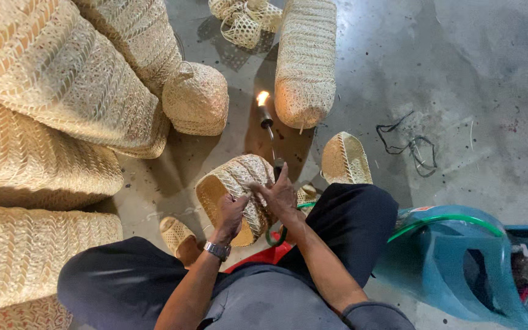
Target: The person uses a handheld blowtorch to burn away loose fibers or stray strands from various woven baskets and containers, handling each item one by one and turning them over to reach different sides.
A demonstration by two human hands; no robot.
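While the left hand (230, 211) clasps the small woven basket (234, 190) by its rim above the knees, the right hand (280, 197) pinches its weave; it seems light, stiff, fragile near the burning torch (266, 113).

We see a grey concrete floor (490, 73), stained and scuffed. On it lie big woven baskets (50, 122) stacked at our left, a round woven basket (195, 98), a long woven tube (305, 61), a small woven piece (344, 159), tangled black cord (410, 146) and a blue plastic stool (459, 256).
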